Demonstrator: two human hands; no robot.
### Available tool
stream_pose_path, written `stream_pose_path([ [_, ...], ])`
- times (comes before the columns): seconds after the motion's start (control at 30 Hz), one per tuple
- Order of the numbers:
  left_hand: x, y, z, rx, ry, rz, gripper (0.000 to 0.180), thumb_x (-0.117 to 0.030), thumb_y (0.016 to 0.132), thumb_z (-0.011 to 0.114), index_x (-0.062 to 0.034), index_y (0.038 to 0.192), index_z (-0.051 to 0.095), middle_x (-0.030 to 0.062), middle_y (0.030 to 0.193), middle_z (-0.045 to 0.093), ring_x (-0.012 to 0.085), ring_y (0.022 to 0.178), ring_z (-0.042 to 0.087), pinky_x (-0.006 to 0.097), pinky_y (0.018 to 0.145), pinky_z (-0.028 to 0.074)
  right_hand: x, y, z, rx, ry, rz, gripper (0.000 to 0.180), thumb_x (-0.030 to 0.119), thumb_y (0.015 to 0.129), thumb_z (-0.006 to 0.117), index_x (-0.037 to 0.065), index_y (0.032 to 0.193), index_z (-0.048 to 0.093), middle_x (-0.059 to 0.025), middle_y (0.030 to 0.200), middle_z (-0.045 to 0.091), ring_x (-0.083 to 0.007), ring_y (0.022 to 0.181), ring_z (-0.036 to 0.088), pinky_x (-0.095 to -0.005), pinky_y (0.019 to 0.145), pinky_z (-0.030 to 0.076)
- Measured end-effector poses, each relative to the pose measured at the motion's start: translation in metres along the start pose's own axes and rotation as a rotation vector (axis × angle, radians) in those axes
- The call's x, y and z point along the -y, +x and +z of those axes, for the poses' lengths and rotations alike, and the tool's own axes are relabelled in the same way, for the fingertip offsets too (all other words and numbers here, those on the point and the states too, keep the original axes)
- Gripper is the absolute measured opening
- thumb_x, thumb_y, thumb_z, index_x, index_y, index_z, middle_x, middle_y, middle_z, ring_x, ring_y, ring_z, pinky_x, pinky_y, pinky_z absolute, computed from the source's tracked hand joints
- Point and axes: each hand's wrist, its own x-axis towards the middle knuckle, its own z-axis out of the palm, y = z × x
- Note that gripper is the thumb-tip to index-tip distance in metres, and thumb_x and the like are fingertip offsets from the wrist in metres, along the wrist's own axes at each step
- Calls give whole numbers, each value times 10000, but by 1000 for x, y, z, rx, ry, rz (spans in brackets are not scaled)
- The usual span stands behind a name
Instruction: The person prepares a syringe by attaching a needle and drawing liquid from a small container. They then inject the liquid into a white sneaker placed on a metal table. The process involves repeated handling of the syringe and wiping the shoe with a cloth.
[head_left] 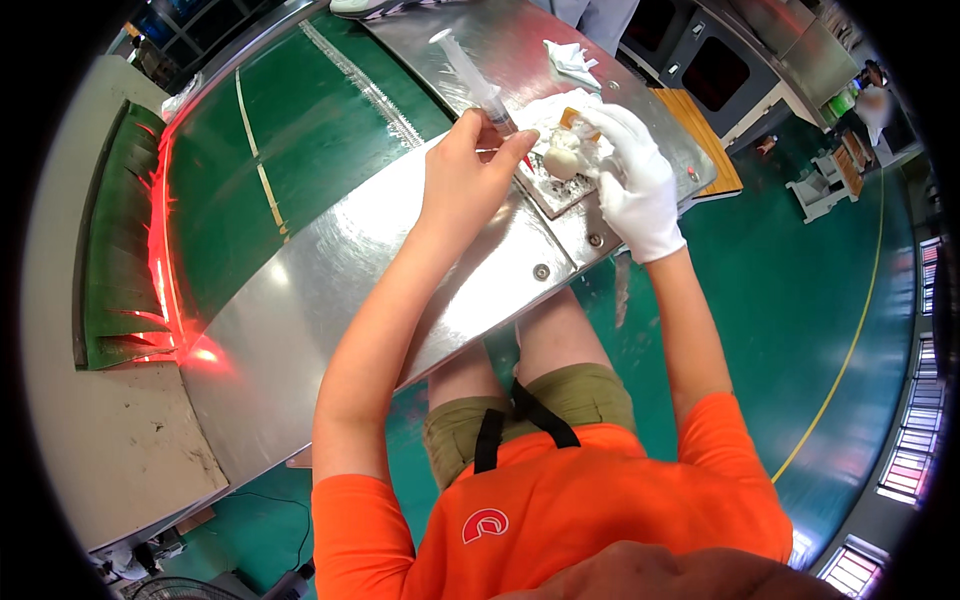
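Bare left grip (466,172) pinches clear, red-tipped plastic syringe (485,92) above shiny metal surface (355,262), tip (529,161) near rounded cream-white piece (561,163). White-gloved right grip (640,190) curls beside that piece; whether it pinches, cannot tell.

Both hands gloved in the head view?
No, only the right hand wears a white glove; the left hand, holding the syringe, is bare.
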Motion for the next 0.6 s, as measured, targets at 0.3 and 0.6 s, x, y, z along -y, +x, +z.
stream_pose_path([
  [0.3, 12, -7, 16, 31, 1, 141, 291, -218, 874, 717, 33, 974, 609, 143, 855, 719, 231, 798, 718, 328, 729, 562, -22, -4, 18, 151, 78, 112, 440, -43, 724, 527, 114, 1120, 637, -51, 1268, 606, -295, 1043, 629, -345, 862, 523],
  [0.6, 18, -13, 24, 56, 25, 190, 273, -211, 879, 714, 18, 977, 604, 125, 838, 718, 208, 765, 716, 307, 702, 545, -32, -9, 22, 65, 39, 34, 320, 124, 738, 724, 68, 1048, 664, -54, 1228, 630, -270, 1016, 638, -328, 843, 513],
])
